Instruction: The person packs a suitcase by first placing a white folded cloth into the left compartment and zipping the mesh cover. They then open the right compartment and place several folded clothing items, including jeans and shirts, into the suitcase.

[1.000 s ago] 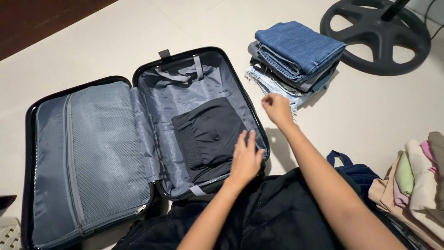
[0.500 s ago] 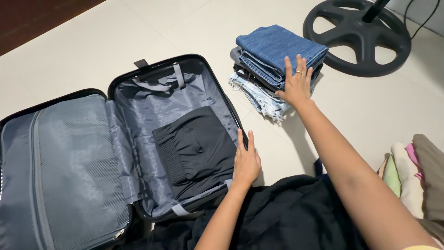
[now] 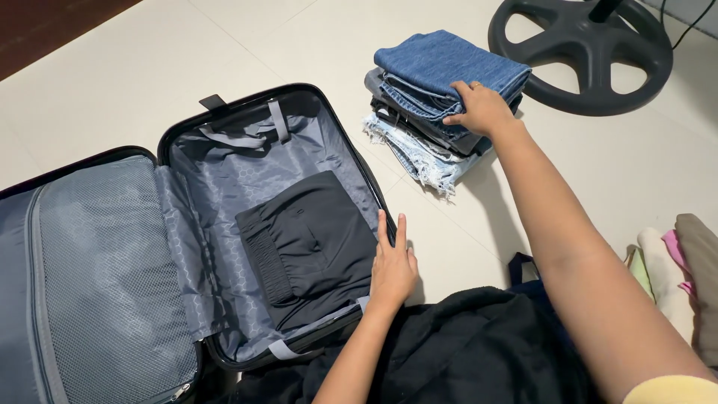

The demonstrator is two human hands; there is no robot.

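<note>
On the pale tiled floor point(image 3: 134, 67), far right of the open black hard-shell suitcase point(image 3: 224, 105), the right hand point(image 3: 482, 108) grips the stack of folded blue denim jeans point(image 3: 437, 67), fingers curled into its side; the left hand point(image 3: 393, 265) rests flat, fingers straight, on the suitcase's near right rim beside the folded black garment point(image 3: 314, 239).

Left hand point(image 3: 392, 265) lies flat, palm down, fingers point(image 3: 383, 228) straight and close together pointing away from the body, forearm running up from the lower frame edge. Right arm stretched far forward and bare to the elbow, a yellow sleeve edge at the bottom corner. Right hand point(image 3: 481, 109) palm down, fingers curled under in a closing grip, ring on one finger.
</note>
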